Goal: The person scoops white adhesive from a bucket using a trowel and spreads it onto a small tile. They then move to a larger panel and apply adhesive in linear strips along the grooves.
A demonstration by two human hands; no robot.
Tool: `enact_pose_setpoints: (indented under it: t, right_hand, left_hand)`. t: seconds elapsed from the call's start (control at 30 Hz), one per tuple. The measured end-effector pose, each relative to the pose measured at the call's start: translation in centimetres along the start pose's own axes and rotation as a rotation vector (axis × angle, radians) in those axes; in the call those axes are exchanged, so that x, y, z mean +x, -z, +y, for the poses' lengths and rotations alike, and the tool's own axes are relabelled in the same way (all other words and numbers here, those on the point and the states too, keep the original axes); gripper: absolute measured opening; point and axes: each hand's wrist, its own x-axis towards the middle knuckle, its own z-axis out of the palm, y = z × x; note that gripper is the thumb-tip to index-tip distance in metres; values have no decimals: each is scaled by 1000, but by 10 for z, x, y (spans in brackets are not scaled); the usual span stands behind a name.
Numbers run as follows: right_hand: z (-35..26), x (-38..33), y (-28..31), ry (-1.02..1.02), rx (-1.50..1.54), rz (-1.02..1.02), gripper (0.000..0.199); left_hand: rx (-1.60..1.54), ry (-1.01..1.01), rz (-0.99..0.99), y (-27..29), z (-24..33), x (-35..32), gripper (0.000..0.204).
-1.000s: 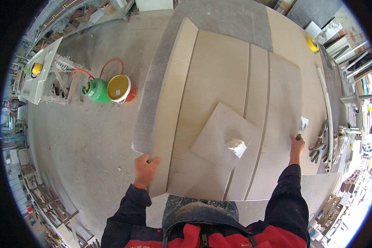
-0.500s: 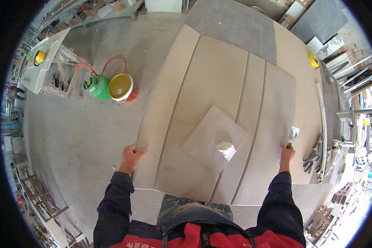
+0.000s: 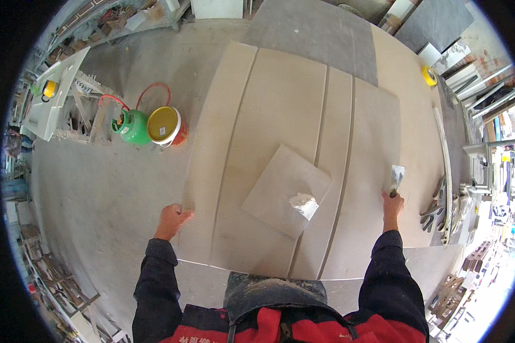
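My left hand [image 3: 171, 219] grips the left edge of the outermost beige slab [image 3: 212, 154], fingers curled over its rim, near the slab's lower corner. My right hand [image 3: 391, 204] is closed around the handle of a putty knife [image 3: 396, 177], blade pointing to 12 o'clock, resting on the right-hand slab [image 3: 377, 171]. At 9 o'clock from the knife, a small square tile [image 3: 280, 191] lies tilted on the slabs, with a white lump of paste [image 3: 304, 204] at its right corner. At 10 o'clock from my left hand: a yellow-lidded bucket [image 3: 165, 125] just beside a green gas cylinder [image 3: 130, 126].
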Motion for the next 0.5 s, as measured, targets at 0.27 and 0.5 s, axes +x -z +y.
enact_pose_setpoints:
  t: [0.27,0.5]
  right_hand:
    - [4,4,-7,-1,-74,38,63]
    - [12,9,-1,108,184,28,55]
  left_hand:
    - [-86,100,134,-11,4,-11,62]
    - [78,-292,347,-40,95,-3,72]
